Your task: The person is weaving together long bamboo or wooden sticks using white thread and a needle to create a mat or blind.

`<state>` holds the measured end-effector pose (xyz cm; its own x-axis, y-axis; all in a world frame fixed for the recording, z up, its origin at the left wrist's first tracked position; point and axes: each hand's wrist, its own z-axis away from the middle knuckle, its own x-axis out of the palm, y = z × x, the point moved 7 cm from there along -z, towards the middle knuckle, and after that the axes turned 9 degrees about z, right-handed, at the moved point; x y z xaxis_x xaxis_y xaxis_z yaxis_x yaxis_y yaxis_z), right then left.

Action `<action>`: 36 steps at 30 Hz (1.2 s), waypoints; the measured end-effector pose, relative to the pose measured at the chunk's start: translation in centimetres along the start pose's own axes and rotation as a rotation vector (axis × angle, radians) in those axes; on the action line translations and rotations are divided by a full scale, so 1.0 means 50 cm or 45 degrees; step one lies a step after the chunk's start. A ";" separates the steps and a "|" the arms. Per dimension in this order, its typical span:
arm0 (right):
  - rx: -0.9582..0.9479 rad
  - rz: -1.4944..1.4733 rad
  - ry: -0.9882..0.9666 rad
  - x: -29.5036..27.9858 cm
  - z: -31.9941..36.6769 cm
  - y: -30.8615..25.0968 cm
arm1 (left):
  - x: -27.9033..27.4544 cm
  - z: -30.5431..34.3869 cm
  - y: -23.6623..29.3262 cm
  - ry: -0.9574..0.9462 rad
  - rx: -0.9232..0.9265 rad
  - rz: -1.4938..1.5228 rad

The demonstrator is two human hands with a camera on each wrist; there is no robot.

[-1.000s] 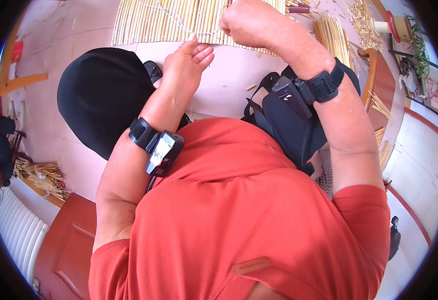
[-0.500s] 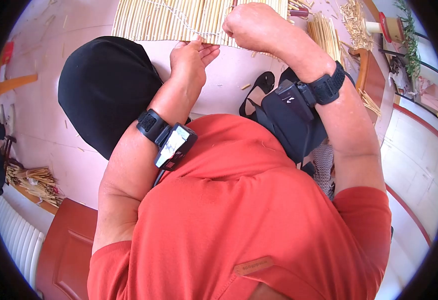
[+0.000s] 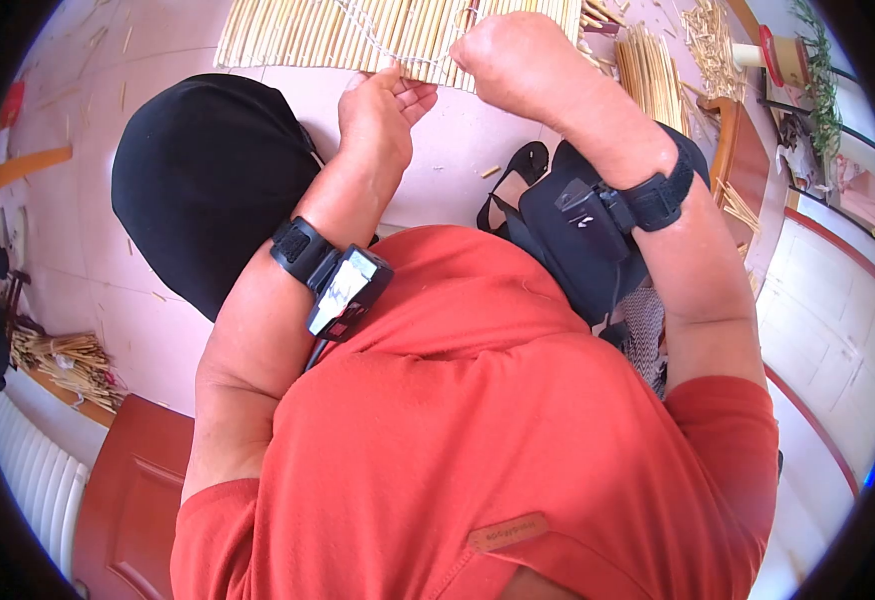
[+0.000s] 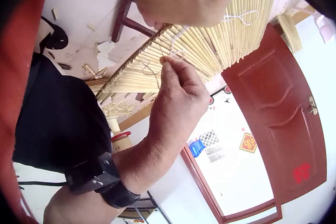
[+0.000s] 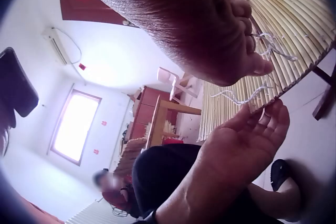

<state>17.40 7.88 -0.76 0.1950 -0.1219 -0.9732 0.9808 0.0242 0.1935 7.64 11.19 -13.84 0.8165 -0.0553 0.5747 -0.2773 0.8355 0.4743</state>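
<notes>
A mat of thin pale reed sticks (image 3: 288, 35), bound side by side with white cord (image 3: 373, 38), spreads before me at the top of the head view. My left hand (image 3: 376, 118) pinches its near edge, thumb on top and fingers beneath. Just right of it, my right hand (image 3: 520, 62) is over the mat with its fingers curled. In the left wrist view, the right hand's thumb and forefinger pinch a thin thread (image 4: 152, 70) that loops beside the sticks. White cord ends (image 5: 241, 98) lie near the left thumb in the right wrist view.
Bundles of loose reeds (image 3: 648, 75) lie right of the mat, with a spool (image 3: 783, 55) beyond them. Another reed bundle (image 3: 73, 365) lies at the far left. Stick scraps (image 3: 490, 172) dot the floor. A person (image 5: 118, 190) sits in the background of the right wrist view.
The left hand's fingers have gone under the mat's edge, where they hung below it before. My right hand has drawn slightly back and to the right. The head view has shifted a little.
</notes>
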 end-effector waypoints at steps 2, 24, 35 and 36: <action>0.008 -0.039 -0.076 -0.003 -0.006 0.009 | 0.007 0.002 0.011 0.033 0.004 0.021; -0.034 0.083 -0.187 0.029 -0.015 -0.050 | -0.001 0.001 0.011 0.146 -0.001 -0.067; 0.422 -0.104 0.325 0.004 0.095 0.024 | 0.056 0.059 0.143 -0.080 0.259 -0.450; 0.436 -0.146 0.388 0.005 0.103 0.020 | 0.068 0.073 0.152 -0.112 0.284 -0.426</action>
<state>18.44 2.76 -0.18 0.1264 0.1933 -0.9730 0.9496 -0.3073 0.0623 6.47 15.36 -5.87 0.8363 -0.3586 0.4147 -0.1147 0.6252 0.7720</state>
